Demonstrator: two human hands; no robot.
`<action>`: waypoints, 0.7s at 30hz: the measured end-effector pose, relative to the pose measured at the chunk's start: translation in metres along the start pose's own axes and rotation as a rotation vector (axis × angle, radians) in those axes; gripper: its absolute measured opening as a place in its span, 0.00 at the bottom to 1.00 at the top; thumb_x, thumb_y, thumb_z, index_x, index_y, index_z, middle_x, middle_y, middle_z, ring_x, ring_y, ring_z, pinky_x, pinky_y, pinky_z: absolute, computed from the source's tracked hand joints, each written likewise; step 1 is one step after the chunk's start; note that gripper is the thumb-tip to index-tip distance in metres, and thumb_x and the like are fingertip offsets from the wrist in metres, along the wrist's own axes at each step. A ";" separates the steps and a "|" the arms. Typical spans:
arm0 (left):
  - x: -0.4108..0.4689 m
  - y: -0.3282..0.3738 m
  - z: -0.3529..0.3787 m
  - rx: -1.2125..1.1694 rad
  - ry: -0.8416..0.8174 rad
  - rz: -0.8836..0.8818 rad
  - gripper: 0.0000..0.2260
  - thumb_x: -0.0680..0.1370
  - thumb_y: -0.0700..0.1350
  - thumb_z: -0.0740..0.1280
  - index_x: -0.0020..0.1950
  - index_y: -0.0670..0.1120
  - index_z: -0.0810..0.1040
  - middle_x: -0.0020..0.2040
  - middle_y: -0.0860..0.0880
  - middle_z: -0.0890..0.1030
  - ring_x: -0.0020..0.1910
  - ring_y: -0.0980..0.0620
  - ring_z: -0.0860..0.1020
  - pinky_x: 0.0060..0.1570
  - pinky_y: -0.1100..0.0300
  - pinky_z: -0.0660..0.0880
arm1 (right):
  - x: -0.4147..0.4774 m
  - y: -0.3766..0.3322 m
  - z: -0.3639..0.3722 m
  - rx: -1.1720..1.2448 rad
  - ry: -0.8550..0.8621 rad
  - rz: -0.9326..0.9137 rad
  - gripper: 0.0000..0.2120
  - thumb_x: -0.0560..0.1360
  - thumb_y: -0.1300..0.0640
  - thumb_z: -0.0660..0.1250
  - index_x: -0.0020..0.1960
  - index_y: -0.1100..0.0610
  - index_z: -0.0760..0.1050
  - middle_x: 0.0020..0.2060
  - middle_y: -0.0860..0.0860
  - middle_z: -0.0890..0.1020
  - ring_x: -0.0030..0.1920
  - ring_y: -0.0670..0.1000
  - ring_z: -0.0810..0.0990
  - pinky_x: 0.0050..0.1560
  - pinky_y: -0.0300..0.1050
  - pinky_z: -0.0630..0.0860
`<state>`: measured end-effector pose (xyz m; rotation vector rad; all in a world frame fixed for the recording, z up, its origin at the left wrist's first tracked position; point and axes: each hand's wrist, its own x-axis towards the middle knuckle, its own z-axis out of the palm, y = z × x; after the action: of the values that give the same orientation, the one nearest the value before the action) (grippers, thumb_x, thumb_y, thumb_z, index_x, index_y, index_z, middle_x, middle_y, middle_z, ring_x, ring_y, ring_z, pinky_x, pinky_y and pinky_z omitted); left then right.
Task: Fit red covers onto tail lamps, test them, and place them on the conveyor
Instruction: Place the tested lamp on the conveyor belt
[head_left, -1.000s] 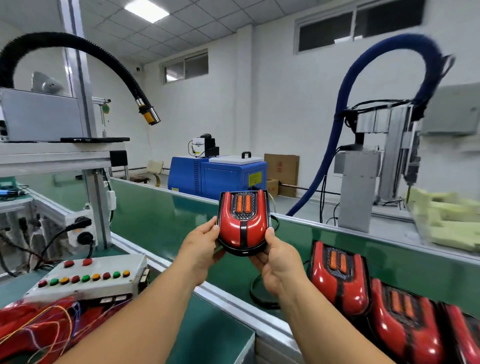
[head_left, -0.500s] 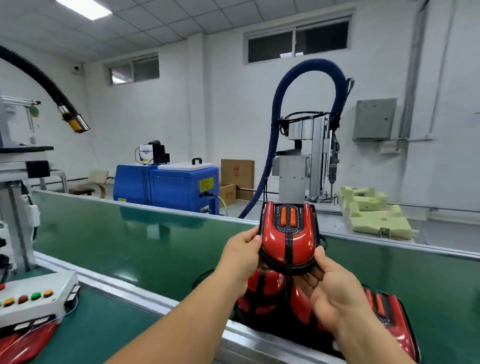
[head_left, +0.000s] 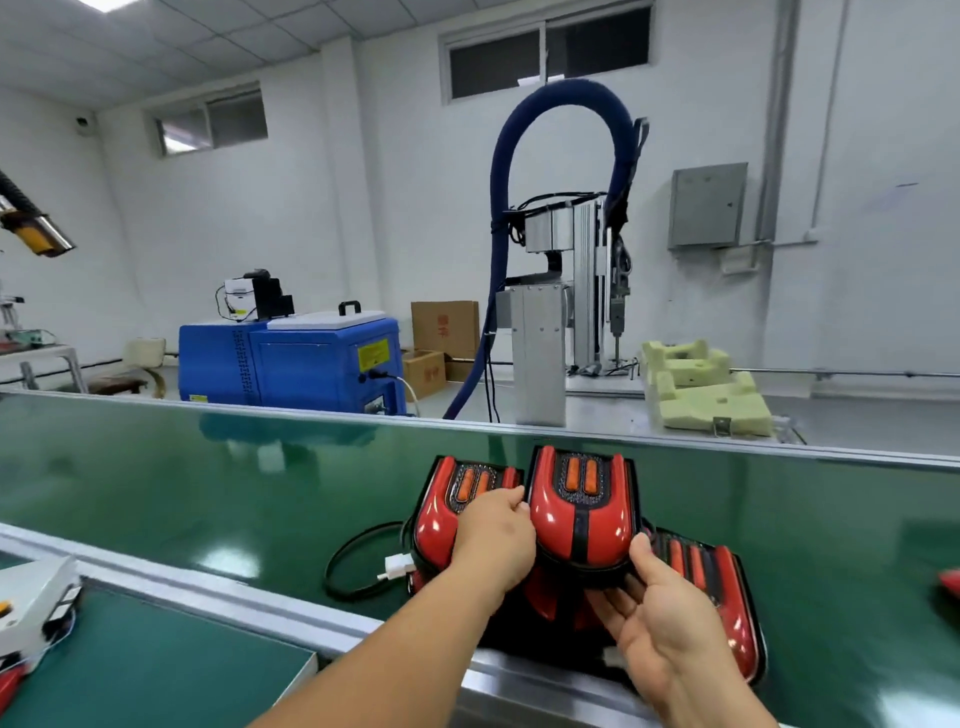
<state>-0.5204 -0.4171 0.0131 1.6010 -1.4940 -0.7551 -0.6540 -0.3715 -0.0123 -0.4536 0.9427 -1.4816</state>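
Note:
Both hands hold one red tail lamp (head_left: 582, 512) with two orange strips, low over the green conveyor belt (head_left: 182, 483). My left hand (head_left: 496, 543) grips its left side and my right hand (head_left: 660, 618) holds its lower right edge from beneath. A second red tail lamp (head_left: 441, 512) lies on the belt just left of the held one, partly behind my left hand. A third red tail lamp (head_left: 722, 597) lies to the right, under my right hand. A black cable with a white plug (head_left: 397, 566) trails left from the lamps.
The test box with coloured buttons (head_left: 36, 597) sits at the lower left on the workbench. Beyond the belt stand a blue machine (head_left: 291, 364), a column machine with a blue hose (head_left: 550, 322) and yellow foam fixtures (head_left: 706, 387). Another red part (head_left: 949, 582) shows at the right edge.
The view has swung right, away from the test box. Both hands have carried the tail lamp down toward the belt, beside the lamps lying there.

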 end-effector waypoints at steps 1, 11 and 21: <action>-0.001 0.002 0.001 0.069 0.010 0.018 0.17 0.84 0.44 0.57 0.73 0.46 0.71 0.73 0.48 0.72 0.72 0.48 0.69 0.70 0.59 0.63 | 0.001 0.002 -0.002 0.009 0.014 0.008 0.12 0.81 0.53 0.61 0.47 0.60 0.77 0.42 0.56 0.83 0.43 0.55 0.80 0.39 0.49 0.75; -0.012 0.013 -0.001 0.529 0.052 0.108 0.12 0.77 0.37 0.60 0.53 0.44 0.81 0.53 0.46 0.80 0.49 0.46 0.78 0.51 0.55 0.78 | 0.007 -0.002 -0.012 -0.149 0.058 0.069 0.13 0.80 0.54 0.64 0.49 0.65 0.75 0.45 0.62 0.83 0.46 0.59 0.83 0.38 0.50 0.78; -0.015 0.012 -0.004 0.639 -0.005 0.163 0.15 0.77 0.34 0.61 0.60 0.44 0.79 0.61 0.45 0.73 0.55 0.44 0.77 0.56 0.54 0.76 | 0.005 -0.014 -0.012 -1.308 0.112 -0.245 0.26 0.83 0.44 0.48 0.38 0.57 0.73 0.32 0.55 0.82 0.30 0.52 0.82 0.32 0.43 0.76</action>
<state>-0.5252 -0.4012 0.0234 1.8887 -1.9653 -0.1853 -0.6728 -0.3739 -0.0093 -1.4587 1.9432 -0.9087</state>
